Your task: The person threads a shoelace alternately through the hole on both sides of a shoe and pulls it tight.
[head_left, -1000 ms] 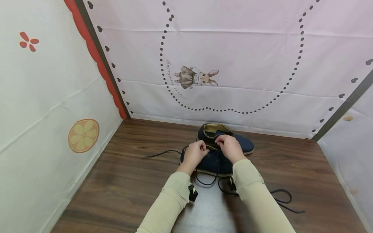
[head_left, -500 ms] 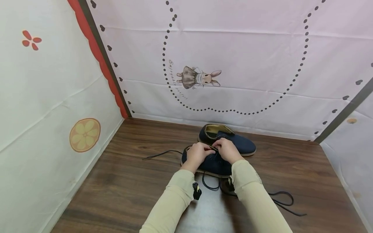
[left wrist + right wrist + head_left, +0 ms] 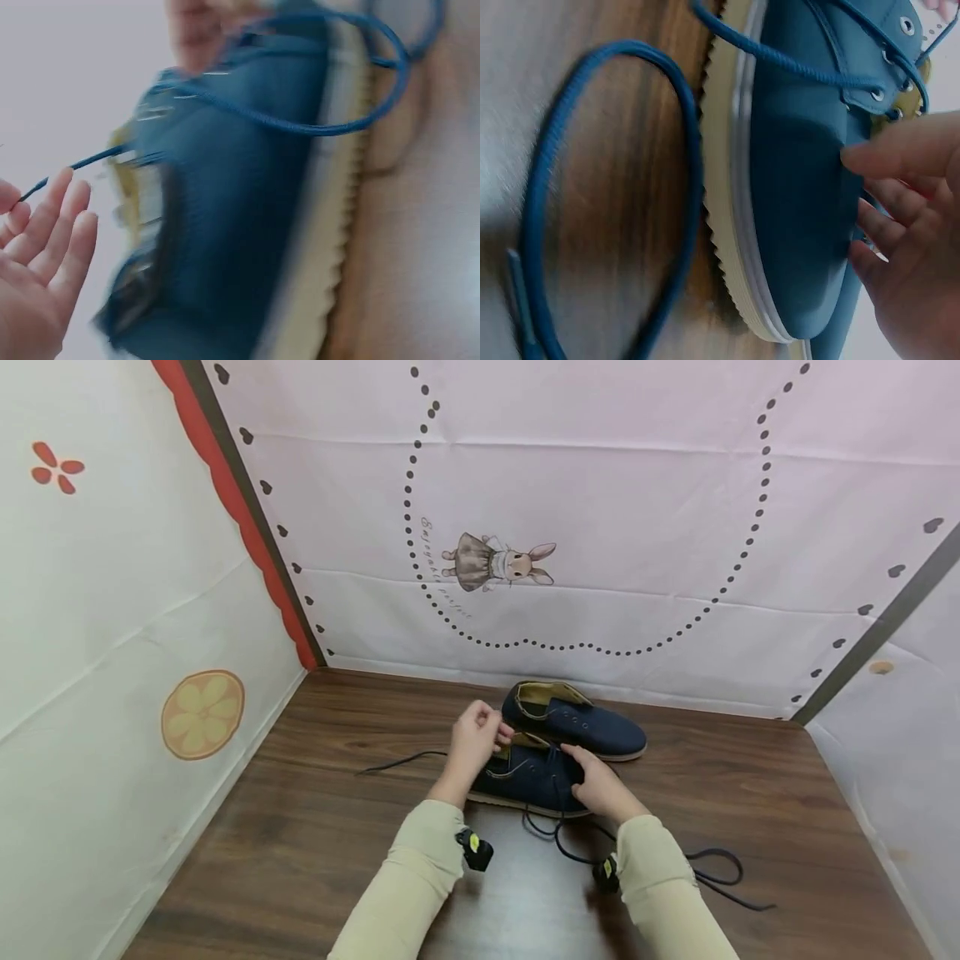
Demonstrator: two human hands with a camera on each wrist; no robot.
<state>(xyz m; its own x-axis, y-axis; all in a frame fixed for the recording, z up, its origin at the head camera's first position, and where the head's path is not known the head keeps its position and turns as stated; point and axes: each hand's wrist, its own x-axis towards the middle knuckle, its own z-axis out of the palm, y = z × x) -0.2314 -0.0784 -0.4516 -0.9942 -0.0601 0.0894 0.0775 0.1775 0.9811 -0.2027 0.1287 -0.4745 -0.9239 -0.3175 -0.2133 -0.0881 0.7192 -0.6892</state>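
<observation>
Two dark blue lace-up shoes lie side by side, toes to the right in the head view: a near shoe (image 3: 521,785) and a far shoe (image 3: 603,728). My left hand (image 3: 472,742) is raised over the near shoe's heel opening. In the left wrist view its thumb and finger pinch a blue shoelace (image 3: 86,160) that runs taut from the eyelets. My right hand (image 3: 606,789) rests at the near shoe's toe, fingers fairly straight; the right wrist view has its thumb (image 3: 877,156) touching the upper. The far shoe's eyelets (image 3: 576,720) appear unlaced.
Loose lace (image 3: 716,864) trails on the brown wood-look surface (image 3: 360,860) at the right, partly under the right forearm. Another lace end (image 3: 397,763) lies at the left. A printed cloth wall (image 3: 637,527) stands right behind the shoes, with further cloth walls on both sides.
My hands were together at the near shoe's eyelets. The left has moved left and up, drawing the lace out; the right has moved right and down to the toe.
</observation>
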